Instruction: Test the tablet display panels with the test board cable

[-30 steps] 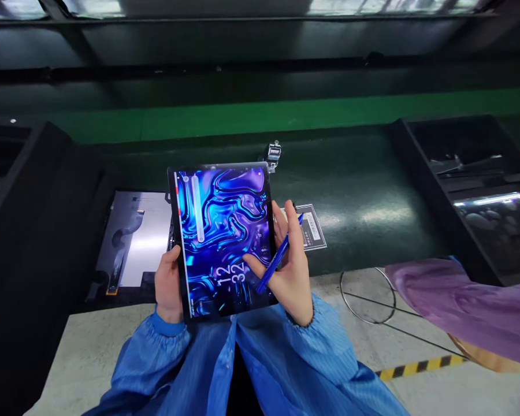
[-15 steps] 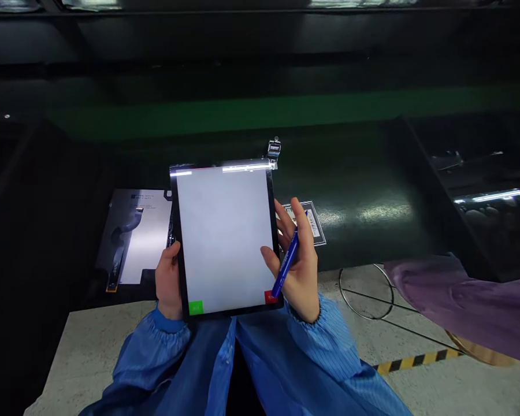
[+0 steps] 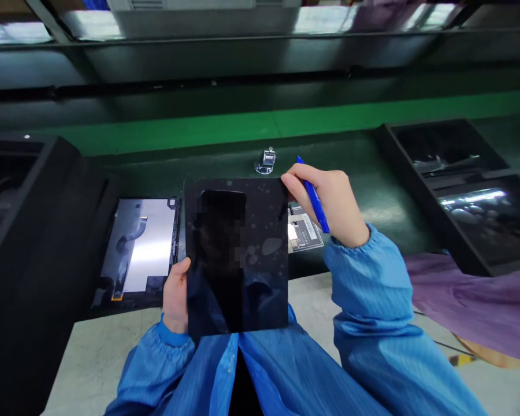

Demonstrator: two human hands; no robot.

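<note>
A tablet-size display panel, dark with pale spots and reflections on its glass, is held up in front of me. My left hand grips its lower left edge, thumb at the front. At the top right corner, my right hand has thumb and fingers pinched together. A blue marker pen slants through the fingers of that same hand. Behind the held panel to the left lies another panel, its silvery back up with a flat cable. A labelled panel shows partly behind the right edge.
A small chrome tally counter stands on the dark green bench. Black trays flank me, one on the left and one on the right holding dark glossy panels. Purple cloth of another person is at lower right.
The held panel has gone from a lit white screen with green and red corner squares to dark. My right hand has risen from the lower right edge to the top right corner.
</note>
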